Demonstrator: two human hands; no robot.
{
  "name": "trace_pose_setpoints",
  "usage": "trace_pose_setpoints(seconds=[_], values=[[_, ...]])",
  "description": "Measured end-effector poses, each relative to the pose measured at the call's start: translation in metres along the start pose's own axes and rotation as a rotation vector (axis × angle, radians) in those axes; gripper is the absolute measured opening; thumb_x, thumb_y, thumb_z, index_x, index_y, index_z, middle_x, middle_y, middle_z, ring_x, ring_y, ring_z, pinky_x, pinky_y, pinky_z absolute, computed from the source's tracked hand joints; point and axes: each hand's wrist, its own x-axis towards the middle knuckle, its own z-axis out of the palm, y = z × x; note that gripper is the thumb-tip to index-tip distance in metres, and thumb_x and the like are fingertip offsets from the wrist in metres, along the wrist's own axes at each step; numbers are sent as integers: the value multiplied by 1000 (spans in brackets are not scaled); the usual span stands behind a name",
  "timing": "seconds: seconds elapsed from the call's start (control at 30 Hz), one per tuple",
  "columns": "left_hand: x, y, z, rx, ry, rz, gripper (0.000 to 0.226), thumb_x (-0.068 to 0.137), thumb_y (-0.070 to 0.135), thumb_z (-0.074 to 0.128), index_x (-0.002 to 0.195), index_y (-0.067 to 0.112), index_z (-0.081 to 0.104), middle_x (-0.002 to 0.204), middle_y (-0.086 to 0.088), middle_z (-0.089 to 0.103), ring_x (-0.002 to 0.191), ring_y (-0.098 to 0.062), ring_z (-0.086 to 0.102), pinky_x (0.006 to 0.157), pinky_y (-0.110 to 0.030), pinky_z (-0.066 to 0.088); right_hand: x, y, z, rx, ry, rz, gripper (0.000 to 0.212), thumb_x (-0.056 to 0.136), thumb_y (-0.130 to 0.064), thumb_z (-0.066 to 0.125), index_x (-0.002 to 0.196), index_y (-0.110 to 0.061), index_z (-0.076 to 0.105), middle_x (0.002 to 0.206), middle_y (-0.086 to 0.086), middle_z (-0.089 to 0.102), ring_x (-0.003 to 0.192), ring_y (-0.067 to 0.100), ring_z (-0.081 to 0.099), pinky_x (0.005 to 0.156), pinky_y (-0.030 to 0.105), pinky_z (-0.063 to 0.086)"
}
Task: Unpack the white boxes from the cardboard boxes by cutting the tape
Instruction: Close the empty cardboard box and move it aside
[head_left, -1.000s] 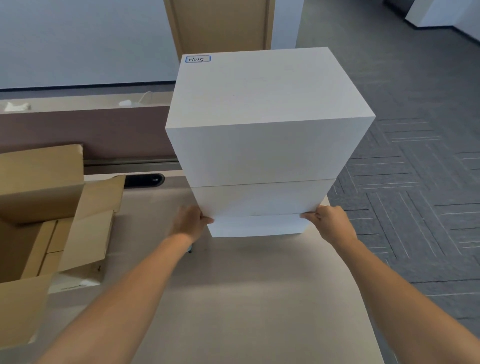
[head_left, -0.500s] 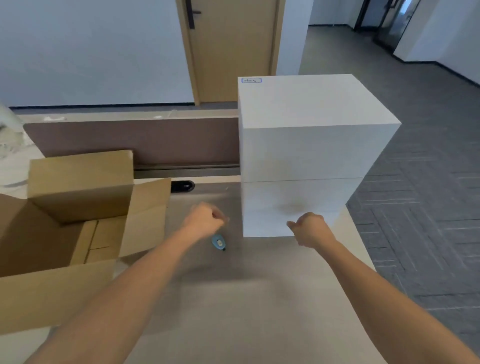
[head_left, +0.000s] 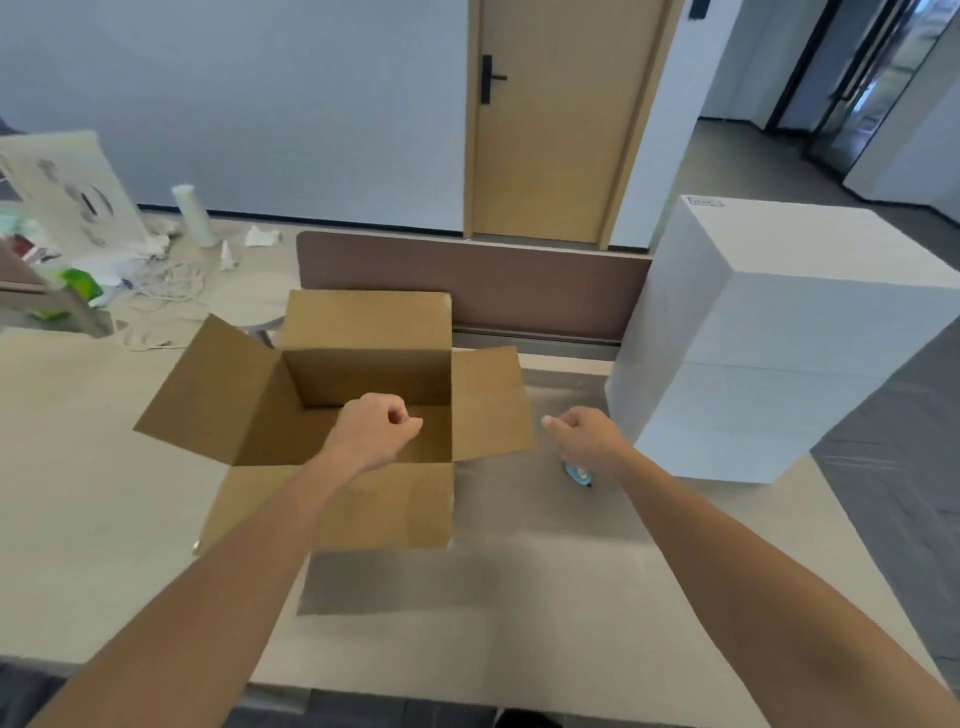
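on the counter (head_left: 493, 597) near us, we see the left hand (head_left: 376, 428) over the open cardboard box (head_left: 366, 322), its fingers curled into a fist and holding nothing. the right hand (head_left: 584, 439) hangs just beside the box's right flap, fingers also curled in, gripping nothing. a small blue cutter (head_left: 576, 474) lies under its wrist. further right, the white boxes (head_left: 769, 332) stand stacked at the counter's edge.

Both arms bare, stretched fwd & converging. The left hand (head_left: 376, 434) is knuckles-up, fingers curled into a fist, nothing held. The right hand (head_left: 587, 439) is curled too, empty. Hands apart, approx. level.
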Motion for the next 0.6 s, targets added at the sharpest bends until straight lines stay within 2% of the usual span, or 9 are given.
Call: trace_pose_setpoints(seconds=[0.03,0.07,0.13,0.2,0.3,0.37,0.43,0.5,0.6], values=[[1,-11,-7,-7,11,-25,30,97,35,62,73,17,62,73,1,64,72,-14,62,68,-26,49,8,-6,6,13,-3,-1,50,95,-52,49,63,-13,43,61,4,46,60,23,49,57,31,33],[3,-22,-13,-12,21,-48,32,97,37,60,72,17,61,71,0,63,70,-14,62,67,-26,48,19,-11,12,47,-18,20,52,94,-56,49,65,-12,50,62,4,51,60,22,52,56,30,35],[9,-39,-25,-4,49,-88,39,99,44,55,74,15,60,69,-1,61,68,-16,61,64,-26,46,45,-17,22,241,-58,74,60,85,-68,52,89,-10,68,83,10,68,72,23,64,61,31,50],[17,-53,-36,34,76,-116,42,100,51,48,82,16,62,75,0,64,74,-16,62,67,-27,46,66,-27,30,438,-97,152,68,81,-73,53,109,-12,62,109,10,68,93,25,66,80,39,57],[34,-73,-55,112,115,-176,35,100,52,47,103,21,62,96,4,65,91,-14,61,81,-31,49,83,-46,32,600,-133,266,51,93,-63,50,118,-18,46,115,4,55,110,27,54,100,46,46],[47,-88,-71,194,169,-215,36,100,49,51,113,18,63,105,-1,67,98,-18,60,88,-35,50,98,-54,31,611,-157,296,53,93,-60,54,121,-16,45,114,4,54,107,26,54,94,45,45],[62,-106,-89,326,231,-241,42,100,47,50,122,14,63,118,-7,66,112,-26,56,100,-43,44,103,-68,27,505,-135,246,54,93,-53,58,125,-11,49,109,6,60,95,24,59,76,37,49],[74,-124,-106,443,255,-283,48,100,48,47,131,13,60,131,-13,60,127,-32,47,109,-47,32,105,-84,25,393,-108,155,47,95,-45,58,125,-9,52,102,7,63,85,20,60,58,30,45],[86,-150,-125,437,270,-456,59,96,53,48,141,14,50,141,-22,47,133,-42,36,110,-53,31,102,-110,32,295,-83,22,40,96,-44,57,123,-17,47,103,4,62,89,19,63,55,27,48]])
